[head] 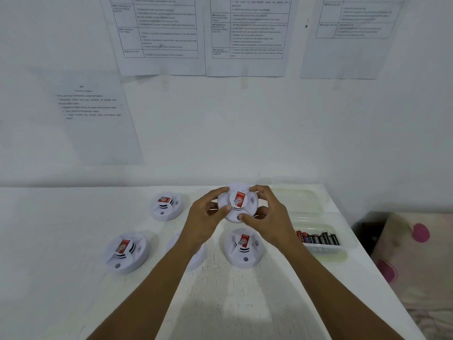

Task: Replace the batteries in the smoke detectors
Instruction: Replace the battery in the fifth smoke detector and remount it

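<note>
A round white plastic smoke detector with a red label (239, 202) is held clear of the white table (73, 241), over its far middle, with the labelled face turned toward the camera. It is gripped from both sides. The left hand (208, 214) is curled round the left rim, with the thumb laid on the near edge. The right hand (267, 214) is curled round the right rim, with the thumb at the lower edge.

Four similar units are recorded resting on the table. A far-left detector (166, 206) and a near-left detector (126, 251) lie well apart. A near-right detector (245, 249) lies just nearer than the held one. A fourth detector (175, 241) is largely hidden behind the left forearm.

At the right of the table, a clear plastic tray (328, 249) is seen, with red and black cylindrical batteries (318, 238) laid side by side in it. A second clear container (301, 200) lies beyond it; its contents cannot be made out. Printed paper sheets (247, 33) are fixed to the white wall. A pink-spotted fabric (416, 241) is noted beyond the table's right edge.
</note>
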